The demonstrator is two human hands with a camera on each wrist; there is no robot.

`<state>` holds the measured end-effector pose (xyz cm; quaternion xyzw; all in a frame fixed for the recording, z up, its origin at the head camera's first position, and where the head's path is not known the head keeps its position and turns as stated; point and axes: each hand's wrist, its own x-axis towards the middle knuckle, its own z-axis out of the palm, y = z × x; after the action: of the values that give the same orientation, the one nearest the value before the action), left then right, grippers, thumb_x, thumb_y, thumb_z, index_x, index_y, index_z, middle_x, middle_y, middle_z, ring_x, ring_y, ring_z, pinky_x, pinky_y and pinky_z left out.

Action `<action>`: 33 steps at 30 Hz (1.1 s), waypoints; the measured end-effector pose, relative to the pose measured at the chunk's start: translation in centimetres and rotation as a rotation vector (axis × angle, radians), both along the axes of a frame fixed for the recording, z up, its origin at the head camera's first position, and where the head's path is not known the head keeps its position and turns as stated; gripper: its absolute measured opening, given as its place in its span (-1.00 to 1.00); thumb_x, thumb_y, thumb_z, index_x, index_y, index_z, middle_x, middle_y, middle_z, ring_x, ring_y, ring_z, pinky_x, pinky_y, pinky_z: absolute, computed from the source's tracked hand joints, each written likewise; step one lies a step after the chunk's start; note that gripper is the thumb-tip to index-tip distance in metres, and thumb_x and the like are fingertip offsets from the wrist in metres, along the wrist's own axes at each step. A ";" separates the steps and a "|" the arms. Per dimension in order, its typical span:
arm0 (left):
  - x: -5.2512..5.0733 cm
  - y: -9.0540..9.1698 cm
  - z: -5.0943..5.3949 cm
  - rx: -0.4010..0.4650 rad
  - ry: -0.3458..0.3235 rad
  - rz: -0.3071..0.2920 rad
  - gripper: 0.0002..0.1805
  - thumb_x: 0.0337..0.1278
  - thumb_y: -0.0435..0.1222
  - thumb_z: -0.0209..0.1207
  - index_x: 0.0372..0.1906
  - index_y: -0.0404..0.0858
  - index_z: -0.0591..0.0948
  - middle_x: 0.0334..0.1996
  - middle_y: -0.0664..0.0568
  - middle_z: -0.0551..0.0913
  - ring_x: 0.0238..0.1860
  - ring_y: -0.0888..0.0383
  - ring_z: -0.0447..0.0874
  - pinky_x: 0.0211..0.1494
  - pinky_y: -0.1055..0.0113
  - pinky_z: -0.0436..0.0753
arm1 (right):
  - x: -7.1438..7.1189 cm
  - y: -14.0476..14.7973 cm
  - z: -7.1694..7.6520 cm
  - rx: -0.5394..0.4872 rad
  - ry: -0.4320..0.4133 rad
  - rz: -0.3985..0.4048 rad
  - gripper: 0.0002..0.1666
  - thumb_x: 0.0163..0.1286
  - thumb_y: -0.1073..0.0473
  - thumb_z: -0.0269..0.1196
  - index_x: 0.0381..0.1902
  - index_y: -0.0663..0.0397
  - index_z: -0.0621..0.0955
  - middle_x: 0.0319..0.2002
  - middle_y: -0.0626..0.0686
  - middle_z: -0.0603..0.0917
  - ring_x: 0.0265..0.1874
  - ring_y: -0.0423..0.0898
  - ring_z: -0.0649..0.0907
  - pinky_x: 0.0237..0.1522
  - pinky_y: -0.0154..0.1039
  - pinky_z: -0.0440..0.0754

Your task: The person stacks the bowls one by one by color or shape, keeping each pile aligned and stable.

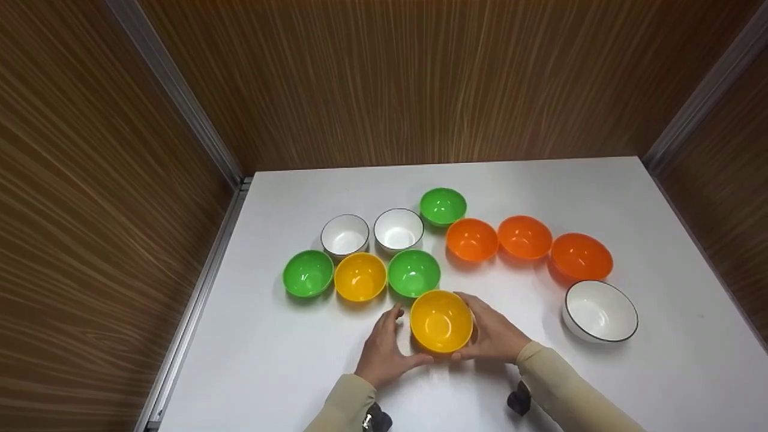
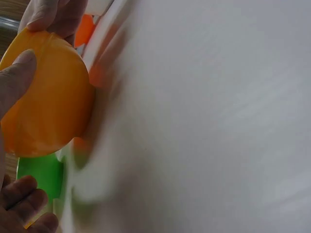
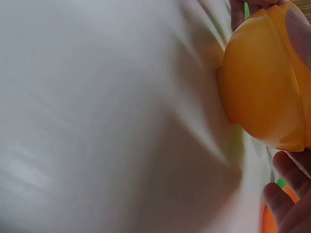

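Between my two hands a yellow bowl (image 1: 441, 321) is held above the white table, mouth up. A ridge runs round its side in both wrist views; I cannot tell whether two bowls are nested there. My right hand (image 1: 495, 333) grips its right side, the thumb (image 3: 300, 36) on the near wall and fingers round the far side. To its left, my left hand (image 1: 384, 351) has its thumb (image 2: 17, 80) against or close to the bowl, while its fingers (image 2: 24, 204) stand away from it. A green bowl (image 1: 414, 273) sits just behind the yellow one.
Left of that green bowl are another yellow bowl (image 1: 360, 277) and a green bowl (image 1: 308, 273). Two white bowls (image 1: 345, 235) (image 1: 399, 230) and a green bowl (image 1: 443, 206) stand behind. Orange bowls (image 1: 472, 240) (image 1: 525, 237) (image 1: 581, 257) line the right, near a white bowl (image 1: 600, 311). Wood-grain walls (image 1: 390, 84) enclose the table.
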<state>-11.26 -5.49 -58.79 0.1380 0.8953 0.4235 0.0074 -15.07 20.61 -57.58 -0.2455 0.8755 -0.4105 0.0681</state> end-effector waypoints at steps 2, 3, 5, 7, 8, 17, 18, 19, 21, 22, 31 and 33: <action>-0.1 -0.5 0.4 -0.004 0.012 0.002 0.29 -0.39 0.29 0.41 0.46 -0.27 0.12 0.31 -0.08 0.35 0.23 0.02 0.42 0.30 0.12 0.44 | 0.0 0.0 0.0 0.008 0.007 -0.004 0.47 -0.36 -0.24 0.61 0.47 0.09 0.15 0.38 0.05 0.32 0.33 0.04 0.35 0.33 0.17 0.26; -0.2 -0.8 0.6 -0.009 0.026 0.000 0.27 -0.39 0.29 0.41 0.44 -0.27 0.14 0.31 -0.07 0.35 0.24 0.03 0.41 0.31 0.13 0.44 | 0.1 0.1 -0.1 0.012 0.015 -0.004 0.48 -0.36 -0.23 0.62 0.48 0.09 0.14 0.39 0.07 0.31 0.34 0.05 0.34 0.33 0.17 0.26; -0.5 -1.4 1.0 -0.010 0.064 -0.010 0.22 -0.36 0.27 0.42 0.42 -0.26 0.18 0.29 -0.06 0.37 0.25 0.05 0.40 0.30 0.13 0.44 | 0.1 0.1 0.0 0.013 0.041 0.002 0.50 -0.37 -0.21 0.63 0.48 0.10 0.12 0.40 0.11 0.29 0.34 0.07 0.33 0.33 0.18 0.27; -0.8 -2.1 1.5 -0.012 0.104 -0.020 0.17 -0.32 0.23 0.43 0.42 -0.24 0.21 0.29 -0.06 0.37 0.25 0.07 0.39 0.30 0.13 0.45 | 0.1 0.1 0.1 0.003 0.070 0.008 0.49 -0.35 -0.19 0.63 0.48 0.13 0.12 0.39 0.14 0.29 0.34 0.08 0.34 0.31 0.19 0.29; -1.1 -2.4 1.7 -0.017 0.124 -0.023 0.14 -0.29 0.20 0.44 0.41 -0.24 0.22 0.29 -0.07 0.38 0.25 0.07 0.39 0.30 0.13 0.45 | 0.1 0.2 0.2 0.000 0.084 0.009 0.46 -0.33 -0.20 0.62 0.47 0.12 0.13 0.38 0.15 0.31 0.32 0.08 0.35 0.30 0.19 0.31; -4.7 -6.0 4.0 -0.224 0.274 0.093 0.02 -0.19 0.18 0.40 0.35 -0.29 0.31 0.27 -0.11 0.37 0.28 -0.04 0.33 0.34 0.03 0.38 | 0.2 0.6 1.6 -0.041 0.085 -0.049 0.03 0.09 -0.17 0.41 0.42 0.08 0.26 0.31 0.10 0.40 0.28 0.09 0.40 0.27 0.23 0.33; -5.2 -6.3 4.2 -0.243 0.274 0.113 0.05 -0.24 0.19 0.42 0.35 -0.29 0.31 0.27 -0.11 0.36 0.27 -0.05 0.33 0.33 0.02 0.39 | 0.2 0.6 1.7 -0.048 0.080 -0.056 0.00 0.11 -0.14 0.40 0.41 0.10 0.28 0.32 0.08 0.40 0.28 0.09 0.40 0.28 0.23 0.32; -5.7 -6.7 4.4 -0.264 0.269 0.131 0.07 -0.28 0.20 0.43 0.35 -0.29 0.31 0.26 -0.11 0.36 0.25 -0.05 0.33 0.32 0.01 0.40 | 0.2 0.7 1.8 -0.051 0.078 -0.064 -0.03 0.13 -0.12 0.39 0.41 0.10 0.28 0.32 0.07 0.40 0.28 0.09 0.40 0.28 0.23 0.32; -6.7 -7.3 4.5 -0.294 0.248 0.159 0.12 -0.36 0.22 0.45 0.36 -0.27 0.30 0.26 -0.11 0.33 0.24 -0.05 0.32 0.31 -0.01 0.40 | 0.2 0.7 1.9 -0.058 0.079 -0.077 -0.07 0.15 -0.08 0.39 0.39 0.11 0.30 0.32 0.05 0.40 0.27 0.08 0.41 0.28 0.21 0.33; -7.2 -7.5 4.6 -0.307 0.237 0.170 0.14 -0.39 0.23 0.46 0.36 -0.27 0.30 0.26 -0.11 0.33 0.23 -0.05 0.31 0.31 -0.01 0.40 | 0.2 0.6 1.9 -0.061 0.082 -0.082 -0.09 0.16 -0.07 0.39 0.39 0.11 0.31 0.32 0.04 0.41 0.26 0.07 0.42 0.27 0.20 0.35; -9.3 -8.7 3.9 -0.435 0.076 0.177 0.29 -0.48 0.32 0.43 0.41 -0.28 0.22 0.33 -0.19 0.27 0.38 -0.19 0.12 0.43 -0.14 0.13 | -0.1 0.2 2.2 -0.081 0.139 -0.094 -0.18 0.17 0.01 0.39 0.34 0.11 0.37 0.28 0.04 0.45 0.20 0.04 0.47 0.23 0.14 0.42; -9.5 -8.8 3.7 -0.452 0.043 0.171 0.31 -0.49 0.32 0.43 0.44 -0.27 0.18 0.36 -0.19 0.25 0.42 -0.20 0.04 0.45 -0.17 0.05 | -0.3 0.2 2.4 -0.087 0.153 -0.092 -0.18 0.16 0.02 0.40 0.34 0.12 0.38 0.28 0.04 0.46 0.19 0.04 0.47 0.22 0.13 0.44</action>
<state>-20.76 -14.28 -55.07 0.0657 0.9757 0.2083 -0.0167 -15.34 20.79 -55.23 -0.2382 0.8699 -0.4308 -0.0288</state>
